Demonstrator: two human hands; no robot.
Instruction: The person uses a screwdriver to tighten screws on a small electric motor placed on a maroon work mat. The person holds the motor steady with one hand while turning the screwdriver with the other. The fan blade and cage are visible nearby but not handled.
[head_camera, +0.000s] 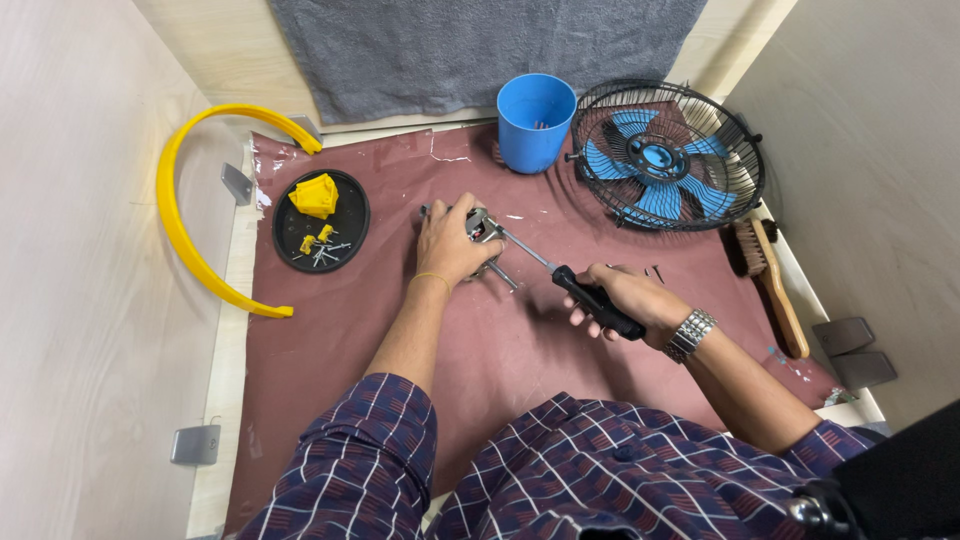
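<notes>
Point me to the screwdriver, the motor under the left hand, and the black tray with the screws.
screwdriver (598, 302): head view, on its black handle.
motor (483, 228): head view, on the metal body showing beside the left hand's fingers.
black tray (352, 222): head view, on bare right part of the dish.

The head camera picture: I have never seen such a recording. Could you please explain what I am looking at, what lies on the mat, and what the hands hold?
There is no machine here. A person wears a camera on the head, so the single picture looks down at their own two bare hands.

The left hand steadies a small metal motor part on a reddish-brown mat. The right hand grips the black handle of a screwdriver, whose tip meets that part.

Around them lie a black round tray with screws and yellow pieces, a yellow curved ring, a blue cup, a blue-bladed fan in a black cage, and a wooden brush. A grey cloth lies behind.
</notes>
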